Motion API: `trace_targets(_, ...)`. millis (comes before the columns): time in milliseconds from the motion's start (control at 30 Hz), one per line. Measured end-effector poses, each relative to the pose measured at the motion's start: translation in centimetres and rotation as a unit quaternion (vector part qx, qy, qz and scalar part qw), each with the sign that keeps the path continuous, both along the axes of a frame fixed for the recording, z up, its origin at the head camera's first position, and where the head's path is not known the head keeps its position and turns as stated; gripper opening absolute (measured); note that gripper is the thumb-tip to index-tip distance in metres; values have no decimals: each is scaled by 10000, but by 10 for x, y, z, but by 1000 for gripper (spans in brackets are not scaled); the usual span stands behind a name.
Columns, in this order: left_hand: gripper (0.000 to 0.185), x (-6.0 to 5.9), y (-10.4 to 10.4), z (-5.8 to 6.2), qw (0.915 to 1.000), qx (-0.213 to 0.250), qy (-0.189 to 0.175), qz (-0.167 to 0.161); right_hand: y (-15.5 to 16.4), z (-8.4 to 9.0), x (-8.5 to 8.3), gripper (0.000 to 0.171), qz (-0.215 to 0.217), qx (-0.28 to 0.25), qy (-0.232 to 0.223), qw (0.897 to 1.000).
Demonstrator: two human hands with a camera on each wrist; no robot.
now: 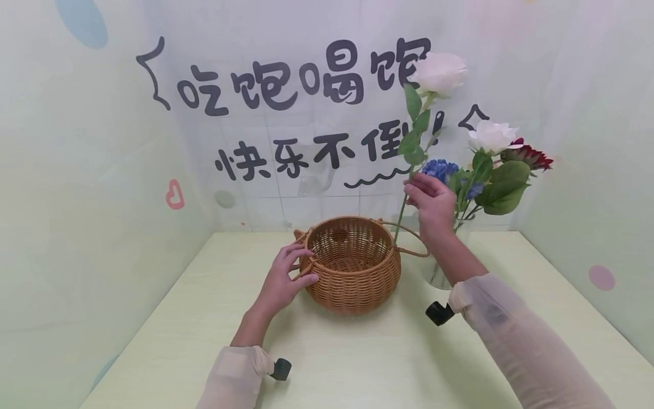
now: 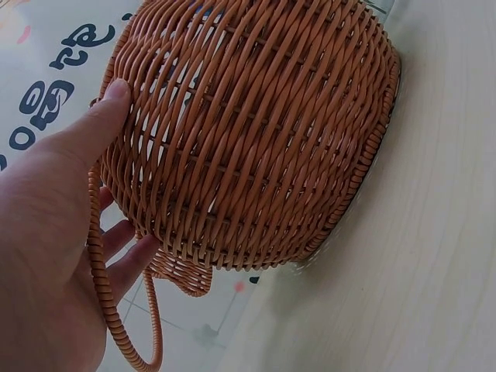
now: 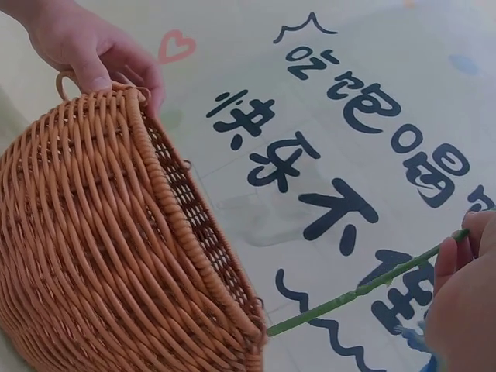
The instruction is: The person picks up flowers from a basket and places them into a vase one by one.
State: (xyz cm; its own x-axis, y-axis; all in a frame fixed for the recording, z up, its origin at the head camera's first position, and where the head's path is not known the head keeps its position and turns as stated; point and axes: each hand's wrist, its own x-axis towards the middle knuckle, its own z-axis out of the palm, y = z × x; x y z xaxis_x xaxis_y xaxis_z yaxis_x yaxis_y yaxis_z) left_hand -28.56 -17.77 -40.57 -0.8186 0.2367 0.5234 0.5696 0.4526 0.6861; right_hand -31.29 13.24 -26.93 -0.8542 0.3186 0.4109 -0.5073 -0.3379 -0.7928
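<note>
A brown wicker basket point(image 1: 352, 292) stands upright on the table, its side handles spread outward. My left hand point(image 1: 281, 278) grips its left rim beside a handle, with the thumb on the outer wall point(image 2: 256, 132). My right hand point(image 1: 435, 204) pinches the green stem point(image 3: 333, 308) of a pale pink artificial rose point(image 1: 440, 74) between thumb and fingers. The rose stands nearly upright, its bloom high above the hand. Its stem slants down to the basket's right rim near the right handle point(image 1: 416, 238), where the lower end is hidden.
Behind my right forearm stands a clear glass vase point(image 1: 437, 277) with a white rose point(image 1: 493, 136), a dark red flower point(image 1: 528, 154) and blue flowers point(image 1: 440, 169). A wall sheet with large black writing point(image 1: 265, 85) backs the pale table point(image 1: 327, 363).
</note>
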Motion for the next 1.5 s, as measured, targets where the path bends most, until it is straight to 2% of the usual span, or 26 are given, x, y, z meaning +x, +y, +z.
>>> trace_targets(133, 43, 1, 0, 0, 10000, -51, -32, 33, 9, 8, 4, 18, -63, -232, 42, 9997)
trace_targets(333, 43, 1, -2, 0, 9999, -111, -75, 104, 23, 15, 10, 19, -106, -311, 65, 9994)
trace_targets(667, 44, 2, -3, -1, 10000, -61, -17, 41, 45, 24, 17, 22, -594, -230, 199, 9978)
trace_targets(1000, 45, 1, -2, 1, 10000, -46, 7, 41, 62, 33, 16, 17, -1204, -235, 358, 9918)
trace_targets(1167, 45, 1, -1, 1, 10000, -56, -49, 58, 67, 36, 15, 18, -1506, -75, 397, 9878)
trace_targets(1367, 47, 1, 0, 1, 10000, -70, 7, 60, 76, 35, 12, 17, -1742, 0, 808, 9814)
trace_targets(1500, 47, 1, 0, 0, 10000, -58, -2, 58, 82, 33, 9, 17, -1868, -5, 885, 9784)
